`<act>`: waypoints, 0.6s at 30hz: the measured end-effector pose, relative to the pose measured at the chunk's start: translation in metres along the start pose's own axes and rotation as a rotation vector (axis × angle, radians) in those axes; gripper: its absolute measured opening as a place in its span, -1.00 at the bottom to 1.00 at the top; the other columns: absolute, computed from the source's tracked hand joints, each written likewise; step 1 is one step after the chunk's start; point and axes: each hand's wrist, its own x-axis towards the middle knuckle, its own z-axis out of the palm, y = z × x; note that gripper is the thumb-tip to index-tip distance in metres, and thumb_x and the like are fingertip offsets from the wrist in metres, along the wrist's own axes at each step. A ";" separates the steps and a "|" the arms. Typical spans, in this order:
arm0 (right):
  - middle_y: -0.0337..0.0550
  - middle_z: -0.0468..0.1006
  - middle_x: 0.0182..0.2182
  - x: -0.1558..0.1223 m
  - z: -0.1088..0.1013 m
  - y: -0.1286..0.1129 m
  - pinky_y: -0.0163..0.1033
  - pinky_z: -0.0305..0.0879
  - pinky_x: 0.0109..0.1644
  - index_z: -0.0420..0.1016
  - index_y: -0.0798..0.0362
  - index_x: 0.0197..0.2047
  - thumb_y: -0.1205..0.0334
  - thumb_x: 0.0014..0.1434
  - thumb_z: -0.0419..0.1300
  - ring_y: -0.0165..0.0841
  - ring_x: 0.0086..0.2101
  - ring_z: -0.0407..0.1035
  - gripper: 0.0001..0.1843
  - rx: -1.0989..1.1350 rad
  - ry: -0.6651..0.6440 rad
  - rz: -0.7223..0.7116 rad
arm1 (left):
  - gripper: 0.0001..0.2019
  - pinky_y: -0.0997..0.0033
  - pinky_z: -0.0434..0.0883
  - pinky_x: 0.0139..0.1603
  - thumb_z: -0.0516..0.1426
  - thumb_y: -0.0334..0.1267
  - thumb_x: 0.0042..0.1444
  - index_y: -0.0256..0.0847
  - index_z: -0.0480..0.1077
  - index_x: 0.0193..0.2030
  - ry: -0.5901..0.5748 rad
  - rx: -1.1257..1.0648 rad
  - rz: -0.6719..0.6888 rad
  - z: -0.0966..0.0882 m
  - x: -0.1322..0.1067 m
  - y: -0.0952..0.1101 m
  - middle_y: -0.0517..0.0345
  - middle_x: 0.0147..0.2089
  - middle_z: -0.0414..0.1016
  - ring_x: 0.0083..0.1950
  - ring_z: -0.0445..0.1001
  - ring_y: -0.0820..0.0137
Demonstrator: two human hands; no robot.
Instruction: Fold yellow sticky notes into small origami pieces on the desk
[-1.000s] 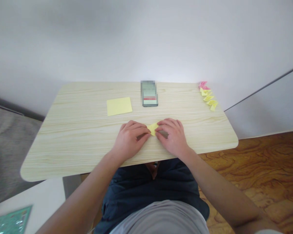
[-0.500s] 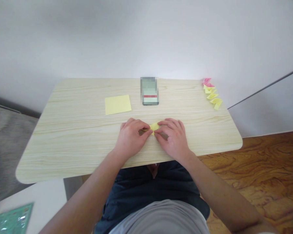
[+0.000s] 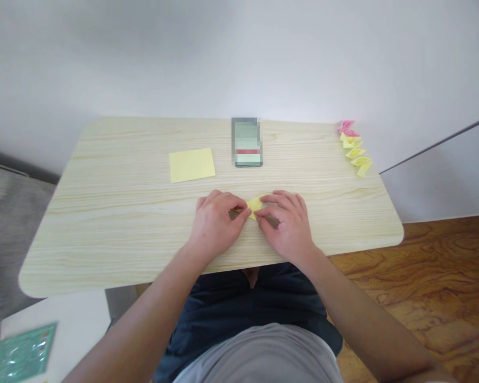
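Observation:
Between my hands, just over the near part of the table, is a small piece of folded yellow paper (image 3: 254,205). My left hand (image 3: 219,221) pinches its left end between thumb and fingers. On the other side, the thumb and fingertips of my right hand (image 3: 286,221) close on its right part. Both hands hide some of the paper, so its full shape does not show. Beyond my left hand a flat yellow sheet of paper (image 3: 192,165) lies on the table.
The pale wood-grain table (image 3: 115,213) meets the wall at the back. A phone (image 3: 247,142) lies near its far edge. At the right edge stand several folded yellow papers (image 3: 358,152) and a pink one (image 3: 347,128). A green packet (image 3: 24,352) rests on a white surface lower left.
The view has shifted slightly. Both hands keep their hold on the folded paper, and slightly more of it shows between the fingers.

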 end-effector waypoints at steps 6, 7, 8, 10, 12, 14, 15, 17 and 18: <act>-0.23 0.60 0.06 -0.001 0.002 -0.002 0.18 -0.03 0.37 0.65 -0.16 -0.24 0.08 0.29 0.26 -0.07 0.21 0.28 -0.87 0.000 0.016 0.012 | -0.92 0.05 0.31 0.01 0.21 -0.20 0.21 -0.11 0.50 -0.27 0.005 0.037 0.000 0.002 0.000 0.001 0.13 -0.20 0.61 -0.04 0.46 0.15; -0.23 0.60 0.06 -0.001 0.002 -0.002 0.17 -0.03 0.37 0.64 -0.16 -0.24 0.07 0.29 0.26 -0.07 0.21 0.28 -0.86 -0.002 0.019 0.014 | -0.92 0.05 0.31 0.01 0.22 -0.20 0.21 -0.11 0.49 -0.28 0.009 0.037 -0.003 0.002 -0.001 0.001 0.13 -0.20 0.61 -0.04 0.45 0.15; -0.22 0.60 0.05 -0.001 0.003 -0.003 0.17 -0.03 0.37 0.64 -0.15 -0.24 0.06 0.29 0.26 -0.07 0.21 0.28 -0.86 -0.003 0.021 0.015 | -0.92 0.06 0.32 0.01 0.22 -0.20 0.20 -0.12 0.48 -0.28 0.012 0.036 -0.006 0.003 -0.001 0.001 0.13 -0.20 0.60 -0.04 0.45 0.16; -0.22 0.60 0.05 0.000 0.003 -0.004 0.16 -0.02 0.37 0.63 -0.14 -0.25 0.08 0.28 0.27 -0.08 0.21 0.28 -0.88 0.000 0.026 0.017 | -0.92 0.08 0.32 0.00 0.23 -0.20 0.19 -0.13 0.46 -0.26 0.022 0.030 -0.014 0.002 -0.001 0.000 0.12 -0.21 0.57 -0.06 0.43 0.16; -0.22 0.60 0.04 0.000 0.004 -0.005 0.17 -0.02 0.37 0.62 -0.14 -0.25 0.10 0.28 0.27 -0.08 0.20 0.28 -0.89 0.006 0.029 0.023 | -0.92 0.10 0.33 -0.01 0.23 -0.22 0.19 -0.13 0.45 -0.21 0.029 0.022 -0.020 0.002 -0.002 0.000 0.12 -0.24 0.55 -0.08 0.42 0.18; -0.20 0.60 0.04 0.000 0.004 -0.006 0.18 -0.03 0.37 0.62 -0.14 -0.25 0.11 0.28 0.27 -0.06 0.21 0.28 -0.90 0.008 0.026 0.029 | -0.92 0.10 0.33 0.01 0.21 -0.25 0.20 -0.12 0.45 -0.17 0.029 0.017 -0.020 0.001 -0.002 0.001 0.12 -0.23 0.53 -0.08 0.42 0.18; -0.20 0.60 0.05 0.000 0.004 -0.007 0.19 -0.04 0.37 0.61 -0.14 -0.25 0.12 0.28 0.26 -0.06 0.21 0.27 -0.90 0.007 0.024 0.031 | -0.93 0.10 0.33 0.01 0.20 -0.25 0.21 -0.11 0.46 -0.16 0.029 0.017 -0.019 0.000 -0.002 0.001 0.12 -0.22 0.53 -0.06 0.41 0.18; -0.19 0.59 0.06 0.000 0.004 -0.007 0.19 -0.05 0.37 0.61 -0.14 -0.23 0.11 0.29 0.25 -0.06 0.22 0.26 -0.89 0.000 0.016 0.033 | -0.95 0.09 0.33 0.03 0.18 -0.25 0.24 -0.09 0.49 -0.19 0.028 0.018 -0.015 0.000 -0.002 0.001 0.10 -0.18 0.53 -0.03 0.41 0.16; -0.18 0.58 0.06 -0.001 0.004 -0.007 0.18 -0.06 0.38 0.61 -0.14 -0.20 0.10 0.30 0.24 -0.06 0.22 0.26 -0.88 -0.005 0.011 0.033 | -0.94 0.08 0.33 0.04 0.18 -0.24 0.24 -0.09 0.50 -0.21 0.028 0.016 -0.014 0.000 -0.002 0.001 0.10 -0.16 0.53 -0.01 0.41 0.16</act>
